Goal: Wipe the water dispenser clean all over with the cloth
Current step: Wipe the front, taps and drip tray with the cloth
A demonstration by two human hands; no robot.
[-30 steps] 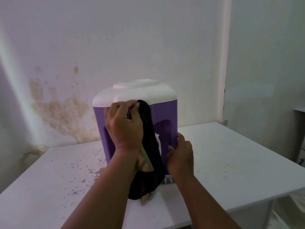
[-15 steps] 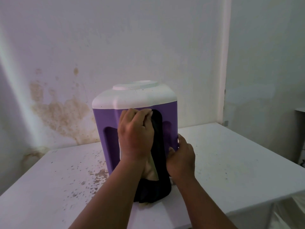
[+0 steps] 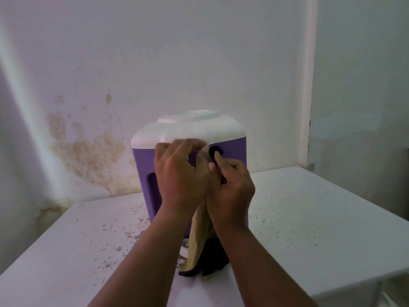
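- Dispenser [image 3: 230, 158], purple body with white top, stands upright on the tabletop [image 3: 309, 218], set toward the far edge and near the middle of its width.
- Step in hand, as judged: wiping the front face, at the upper band just under the white top. Both hands are raised to that level, in front of the face.
- Cloth [image 3: 199, 240], dark on one side and pale yellow on the other, hangs down between the wrists. Its lower end lies on the tabletop just before the dispenser's base.
- Left hand [image 3: 180, 173]: fingers curled, knuckles toward the camera, fingertips blurred at the seam between white top and purple body. The grip appears to gather the upper part of the cloth, though the contact itself is hidden behind the hand.
- Right hand [image 3: 232, 185]: fingers curled, grip narrow, pinching a dark fold of the cloth that shows just above the thumb, against the purple face.
- The two hands touch or nearly touch; which cannot be told.
- Condition noted: specks show on the white top, and the tabletop is spotted with dirt toward its left side.
- Next move, as judged: the cloth wants bunching into one hand so a flat pad meets the surface, then passes over the top, sides and recessed panels. The other hand should steady the body.
- Risk, as judged: the trailing end may drag tabletop dirt back onto wiped areas.
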